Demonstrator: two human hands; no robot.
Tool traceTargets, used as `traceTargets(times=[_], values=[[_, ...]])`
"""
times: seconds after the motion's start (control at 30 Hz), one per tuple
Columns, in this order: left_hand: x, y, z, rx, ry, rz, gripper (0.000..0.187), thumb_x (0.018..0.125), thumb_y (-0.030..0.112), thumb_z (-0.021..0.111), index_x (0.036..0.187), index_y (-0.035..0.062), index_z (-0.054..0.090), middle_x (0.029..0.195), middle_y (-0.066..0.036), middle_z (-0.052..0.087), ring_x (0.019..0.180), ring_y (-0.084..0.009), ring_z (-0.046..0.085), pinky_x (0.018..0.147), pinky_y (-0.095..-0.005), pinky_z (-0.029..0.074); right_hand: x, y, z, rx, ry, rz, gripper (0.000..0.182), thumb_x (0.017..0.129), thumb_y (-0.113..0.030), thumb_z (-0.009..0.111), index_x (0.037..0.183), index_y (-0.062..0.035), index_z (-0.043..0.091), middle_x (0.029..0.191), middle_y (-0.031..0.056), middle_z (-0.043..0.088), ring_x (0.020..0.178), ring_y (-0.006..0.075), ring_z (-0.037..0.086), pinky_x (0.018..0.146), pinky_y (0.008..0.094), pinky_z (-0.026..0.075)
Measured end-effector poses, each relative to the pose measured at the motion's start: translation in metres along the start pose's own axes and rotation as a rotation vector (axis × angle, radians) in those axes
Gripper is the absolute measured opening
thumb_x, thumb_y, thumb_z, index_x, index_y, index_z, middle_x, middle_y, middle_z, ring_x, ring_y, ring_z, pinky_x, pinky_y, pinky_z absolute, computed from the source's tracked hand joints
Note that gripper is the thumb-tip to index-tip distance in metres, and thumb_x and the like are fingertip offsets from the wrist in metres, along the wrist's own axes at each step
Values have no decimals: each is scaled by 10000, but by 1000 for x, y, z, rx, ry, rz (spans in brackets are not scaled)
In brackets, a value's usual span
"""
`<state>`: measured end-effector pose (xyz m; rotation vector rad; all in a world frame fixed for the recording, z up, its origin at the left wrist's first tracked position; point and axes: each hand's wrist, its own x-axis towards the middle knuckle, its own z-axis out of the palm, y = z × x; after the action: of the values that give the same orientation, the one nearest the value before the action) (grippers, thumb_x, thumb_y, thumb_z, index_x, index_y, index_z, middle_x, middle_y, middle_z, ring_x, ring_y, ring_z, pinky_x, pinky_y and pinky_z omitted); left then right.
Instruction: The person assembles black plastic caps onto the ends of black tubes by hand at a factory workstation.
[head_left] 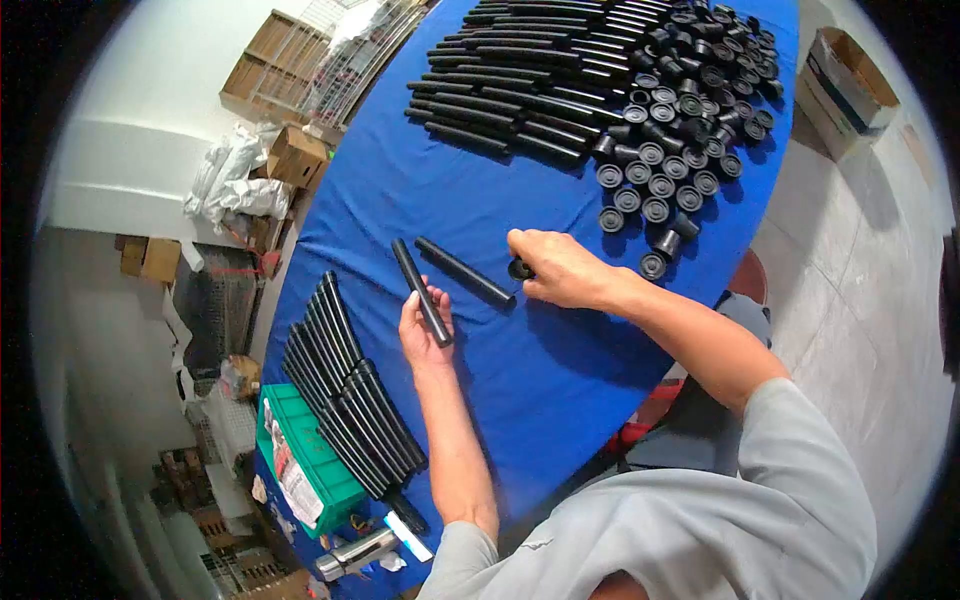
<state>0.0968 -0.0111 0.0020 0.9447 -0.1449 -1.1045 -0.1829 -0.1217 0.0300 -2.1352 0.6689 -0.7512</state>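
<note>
My left hand (427, 325) is closed around a short black tube (408, 268), which tilts with its far end to the upper left. Just right of it, a second black tube (465, 271) lies slantwise on the blue cloth, touched by neither hand. My right hand (560, 268) pinches a round black cap (520, 269) close to that tube's near end. Part of the cap is hidden by the fingers. Many similar black caps (655, 210) are heaped at the right, some showing ringed faces.
Rows of black tubes (470, 105) cover the far side of the blue tablecloth (560, 380). More tubes (350, 400) are stacked at the left beside a green bin (330, 470). A metal cylinder (355, 555) lies near the left edge. A cardboard box (845, 90) stands on the floor.
</note>
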Motion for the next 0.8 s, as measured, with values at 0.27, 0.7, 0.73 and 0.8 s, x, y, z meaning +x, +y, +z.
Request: traceTargets(times=[0.27,0.7,0.73,0.8], values=[[-36,-51,50,-524,-533,-112,301,1047,197,564,1243,-28,602,1271,-190,655,1250,-314,614,1133,-484,482,-3,-3,-16,59,-41,17,323,753,-70,697,1047,-3,580,986,192,623,971,390,630,848,471,517],[-138,-57,71,-793,-288,-414,299,976,326,695,977,29,733,1189,-138,717,1194,-265,664,990,-436,596,-14,-24,-29,-294,-105,84,670,754,-149,820,1352,-28,544,1123,179,542,982,345,603,825,414,546],[-140,-55,71,-751,-268,-394,306,979,333,690,985,29,727,1183,-138,717,1190,-264,665,979,-436,602,-13,-29,-34,-14,-168,-11,748,760,-161,820,1428,-53,503,1168,173,538,997,327,600,827,396,545],[-144,-52,71,-668,-226,-361,319,985,347,678,1002,30,716,1171,-139,718,1183,-262,668,956,-436,612,-12,-36,-35,463,-345,-143,829,784,-194,805,1530,-117,451,1281,148,527,1040,286,584,832,355,531]])
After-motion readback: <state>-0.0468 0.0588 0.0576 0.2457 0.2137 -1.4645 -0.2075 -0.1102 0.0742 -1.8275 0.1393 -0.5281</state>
